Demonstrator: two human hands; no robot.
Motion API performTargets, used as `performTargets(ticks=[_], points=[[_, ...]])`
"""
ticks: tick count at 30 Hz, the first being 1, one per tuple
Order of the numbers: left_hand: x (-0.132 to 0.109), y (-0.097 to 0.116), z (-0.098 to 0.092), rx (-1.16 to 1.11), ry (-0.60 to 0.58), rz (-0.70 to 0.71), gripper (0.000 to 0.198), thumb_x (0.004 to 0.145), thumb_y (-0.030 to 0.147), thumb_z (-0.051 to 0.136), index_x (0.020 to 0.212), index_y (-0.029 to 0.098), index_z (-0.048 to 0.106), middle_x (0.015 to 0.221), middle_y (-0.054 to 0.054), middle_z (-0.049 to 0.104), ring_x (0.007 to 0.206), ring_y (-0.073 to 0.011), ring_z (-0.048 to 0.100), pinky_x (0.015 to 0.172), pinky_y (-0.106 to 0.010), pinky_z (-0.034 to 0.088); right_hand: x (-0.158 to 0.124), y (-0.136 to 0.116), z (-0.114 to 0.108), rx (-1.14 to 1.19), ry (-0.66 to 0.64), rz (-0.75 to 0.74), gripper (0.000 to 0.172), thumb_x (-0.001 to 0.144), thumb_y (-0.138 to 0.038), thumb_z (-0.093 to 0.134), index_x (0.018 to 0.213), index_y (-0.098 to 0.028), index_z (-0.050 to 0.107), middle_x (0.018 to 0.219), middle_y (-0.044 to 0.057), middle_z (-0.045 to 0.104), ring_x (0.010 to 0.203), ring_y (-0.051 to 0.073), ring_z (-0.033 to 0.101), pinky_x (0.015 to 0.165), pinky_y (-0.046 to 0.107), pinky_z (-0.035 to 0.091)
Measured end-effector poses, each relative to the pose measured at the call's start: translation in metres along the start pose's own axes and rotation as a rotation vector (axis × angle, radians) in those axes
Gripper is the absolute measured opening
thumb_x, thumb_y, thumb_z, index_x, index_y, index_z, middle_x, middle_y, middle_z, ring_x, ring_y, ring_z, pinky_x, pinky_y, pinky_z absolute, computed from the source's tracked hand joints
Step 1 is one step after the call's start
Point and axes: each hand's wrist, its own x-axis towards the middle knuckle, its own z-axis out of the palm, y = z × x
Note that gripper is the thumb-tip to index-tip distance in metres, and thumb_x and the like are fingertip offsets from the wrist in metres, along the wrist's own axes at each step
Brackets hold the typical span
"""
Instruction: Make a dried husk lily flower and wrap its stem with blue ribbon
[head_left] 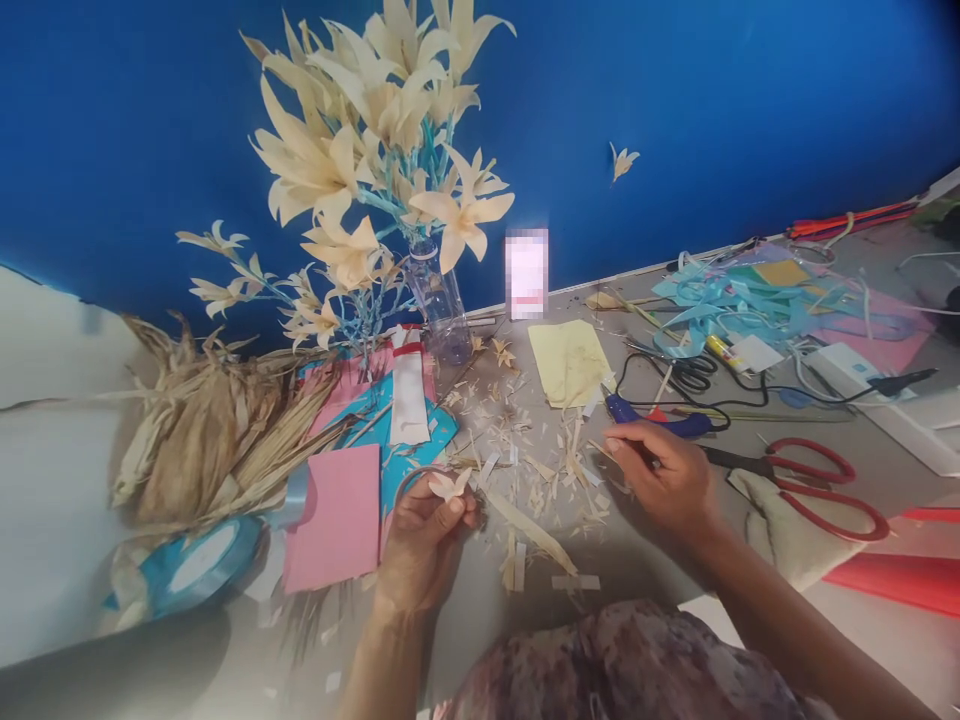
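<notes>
Left grip [424,540] pinched on husk flower [448,486]; right grip [664,482] closed, contents unclear.

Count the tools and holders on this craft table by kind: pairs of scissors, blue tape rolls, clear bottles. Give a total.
Scissors: 2 (red scissors, black scissors)
Blue tape roll: 1
Clear bottle: 1
Total: 4

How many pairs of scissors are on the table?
2. The red-handled scissors lie right of the right hand; the black-handled scissors lie farther back, beside the blue paper strips. More may be hidden under the paper.
</notes>
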Motion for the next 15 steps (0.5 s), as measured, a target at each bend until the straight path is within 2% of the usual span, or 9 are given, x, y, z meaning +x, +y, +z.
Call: performTargets(ticks=[3, 9, 15], points=[[0.000, -0.002, -0.003, 0.032, -0.014, 0.020, 0.024, 0.066, 0.030, 0.090, 0.070, 0.019, 0.069, 0.066, 0.000, 0.063, 0.061, -0.0129, 0.055, 0.062, -0.028, 0.044, -0.010, -0.006, 0.010, 0.074, -0.102, -0.017, 0.017, 0.094, -0.024, 0.055, 0.088, -0.021, 0.071, 0.078, 0.004, 0.075, 0.066, 0.018, 0.067, 0.062, 0.027, 0.050], [0.001, -0.008, -0.008, 0.152, -0.004, 0.188, 0.019, 0.068, 0.028, 0.088, 0.065, 0.020, 0.071, 0.069, 0.000, 0.065, 0.065, -0.0144, 0.060, 0.062, -0.027, 0.048, -0.030, -0.018, 0.031, 0.178, -0.294, -0.114, 0.020, 0.095, -0.016, 0.051, 0.089, -0.021, 0.069, 0.076, 0.003, 0.073, 0.069, 0.017, 0.068, 0.065, 0.026, 0.049], [0.001, -0.016, -0.006, 0.210, 0.014, 0.163, 0.015, 0.068, 0.025, 0.088, 0.067, 0.019, 0.074, 0.067, -0.001, 0.068, 0.062, -0.0136, 0.062, 0.060, -0.025, 0.050, -0.036, -0.021, 0.037, 0.244, -0.358, -0.190, 0.020, 0.095, -0.014, 0.050, 0.092, -0.022, 0.068, 0.080, 0.003, 0.074, 0.072, 0.016, 0.069, 0.065, 0.025, 0.048]])
